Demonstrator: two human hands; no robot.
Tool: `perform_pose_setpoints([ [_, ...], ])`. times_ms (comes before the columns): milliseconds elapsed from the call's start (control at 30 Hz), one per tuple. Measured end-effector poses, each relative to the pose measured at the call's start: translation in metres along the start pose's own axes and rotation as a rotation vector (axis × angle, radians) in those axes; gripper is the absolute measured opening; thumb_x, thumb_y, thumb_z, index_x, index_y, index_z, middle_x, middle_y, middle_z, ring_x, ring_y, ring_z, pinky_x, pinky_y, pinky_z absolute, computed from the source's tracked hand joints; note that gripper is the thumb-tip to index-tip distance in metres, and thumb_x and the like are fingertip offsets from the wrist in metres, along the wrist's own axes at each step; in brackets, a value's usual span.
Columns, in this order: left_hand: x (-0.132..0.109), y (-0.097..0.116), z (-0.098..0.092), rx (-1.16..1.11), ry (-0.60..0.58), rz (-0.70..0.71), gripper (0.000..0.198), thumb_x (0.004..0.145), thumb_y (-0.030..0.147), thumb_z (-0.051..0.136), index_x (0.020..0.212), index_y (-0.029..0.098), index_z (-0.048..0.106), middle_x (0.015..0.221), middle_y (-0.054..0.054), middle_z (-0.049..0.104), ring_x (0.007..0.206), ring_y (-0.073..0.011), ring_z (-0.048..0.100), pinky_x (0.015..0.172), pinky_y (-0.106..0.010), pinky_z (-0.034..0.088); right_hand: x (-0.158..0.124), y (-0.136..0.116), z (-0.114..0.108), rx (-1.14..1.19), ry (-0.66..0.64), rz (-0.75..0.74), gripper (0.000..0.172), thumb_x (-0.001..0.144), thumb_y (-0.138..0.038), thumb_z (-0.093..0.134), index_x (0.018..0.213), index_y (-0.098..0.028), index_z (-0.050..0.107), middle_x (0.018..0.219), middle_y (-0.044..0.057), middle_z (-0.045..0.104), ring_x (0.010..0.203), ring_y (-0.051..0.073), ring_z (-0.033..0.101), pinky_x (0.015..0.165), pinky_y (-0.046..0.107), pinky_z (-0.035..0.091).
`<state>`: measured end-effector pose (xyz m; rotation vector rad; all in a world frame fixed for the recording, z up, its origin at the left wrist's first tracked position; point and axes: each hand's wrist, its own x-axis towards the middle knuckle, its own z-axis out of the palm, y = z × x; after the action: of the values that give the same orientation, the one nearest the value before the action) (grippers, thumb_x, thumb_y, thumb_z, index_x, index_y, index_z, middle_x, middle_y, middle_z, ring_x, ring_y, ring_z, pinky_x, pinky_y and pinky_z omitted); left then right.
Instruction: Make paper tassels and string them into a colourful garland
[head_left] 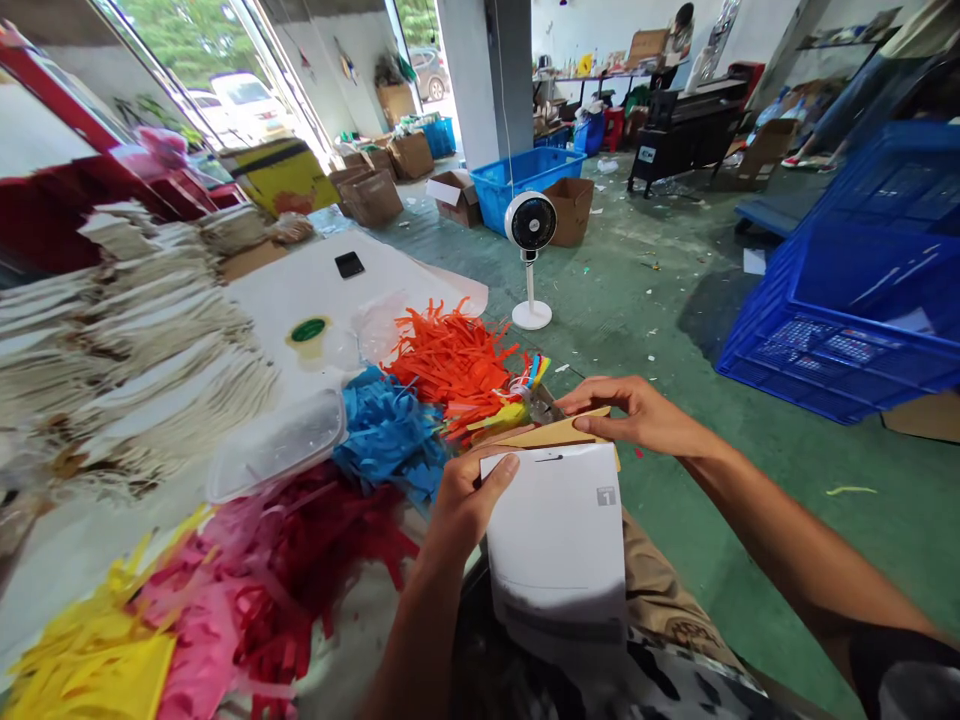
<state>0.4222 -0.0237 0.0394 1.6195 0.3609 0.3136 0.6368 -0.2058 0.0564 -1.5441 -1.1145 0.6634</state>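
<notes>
Over my lap I hold a white printed paper packet (559, 545) with a grey "1" mark and a small slot near its top. My left hand (469, 495) is closed on its upper left corner, thumb in front. Behind its top edge shows a tan paper or card layer (551, 434). My right hand (637, 415) pinches this tan layer at the upper right; whether it also grips the white packet I cannot tell. Just beyond lie orange strips (454, 365), with blue strips (394, 430) on the left.
Pink strips (206, 600), dark red strips (300, 540) and yellow strips (97, 640) cover the table's near left. A clear plastic box (281, 445), a phone (349, 264) and cloth-like stacks (172, 350) lie beyond. A fan (531, 222) and blue crate (840, 310) stand on the floor.
</notes>
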Motion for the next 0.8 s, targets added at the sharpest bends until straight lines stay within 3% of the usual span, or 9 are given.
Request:
perform_pose_setpoints([
  [100,-0.002,0.0,0.001,-0.014,-0.003,-0.018,0.033,0.095,0.045,0.073,0.111,0.019,0.086,0.126,-0.013,0.079,0.12,-0.0329,0.071,0.1,-0.038,0.055,0.0,-0.008,0.001,-0.131,-0.03,-0.097,0.022,0.094,-0.038,0.077,0.107,-0.022,0.086,0.097,0.007,0.078,0.084,0.017,0.07,0.073,0.028,0.052],
  [200,-0.005,0.0,0.001,-0.052,0.005,-0.051,0.033,0.095,0.044,0.073,0.11,0.017,0.086,0.124,-0.012,0.079,0.108,-0.0295,0.074,0.086,-0.033,0.056,-0.003,-0.01,0.008,-0.119,0.032,-0.165,0.019,0.095,-0.036,0.077,0.104,-0.023,0.086,0.091,0.006,0.078,0.078,0.016,0.07,0.069,0.028,0.052],
  [333,-0.006,-0.001,0.001,-0.073,0.012,-0.059,0.032,0.095,0.043,0.073,0.107,0.016,0.086,0.116,-0.011,0.08,0.095,-0.0242,0.074,0.077,-0.028,0.053,-0.01,-0.007,0.015,-0.136,0.141,-0.285,0.011,0.094,-0.028,0.079,0.102,-0.026,0.086,0.095,0.005,0.081,0.083,0.017,0.074,0.071,0.029,0.055],
  [467,-0.006,-0.004,0.002,-0.122,-0.002,-0.111,0.038,0.095,0.046,0.073,0.111,0.014,0.085,0.109,-0.012,0.08,0.082,-0.0197,0.069,0.066,-0.026,0.048,-0.013,-0.007,0.014,-0.226,0.113,-0.366,0.011,0.097,-0.025,0.075,0.1,-0.025,0.085,0.095,0.005,0.082,0.086,0.017,0.074,0.075,0.029,0.055],
  [633,-0.007,-0.002,0.002,-0.086,0.006,-0.098,0.038,0.093,0.047,0.073,0.105,0.013,0.086,0.105,-0.012,0.079,0.086,-0.0223,0.07,0.069,-0.027,0.049,-0.01,-0.009,0.011,-0.212,0.057,-0.145,0.019,0.096,-0.037,0.075,0.092,-0.02,0.082,0.089,0.005,0.08,0.079,0.016,0.071,0.072,0.028,0.052],
  [800,-0.009,-0.003,0.0,-0.03,0.0,-0.076,0.034,0.095,0.045,0.072,0.1,0.014,0.086,0.1,-0.011,0.08,0.087,-0.0222,0.069,0.069,-0.027,0.048,-0.005,-0.003,0.008,-0.048,-0.036,0.08,0.034,0.094,-0.051,0.075,0.093,-0.017,0.081,0.085,0.004,0.077,0.074,0.015,0.066,0.067,0.026,0.048],
])
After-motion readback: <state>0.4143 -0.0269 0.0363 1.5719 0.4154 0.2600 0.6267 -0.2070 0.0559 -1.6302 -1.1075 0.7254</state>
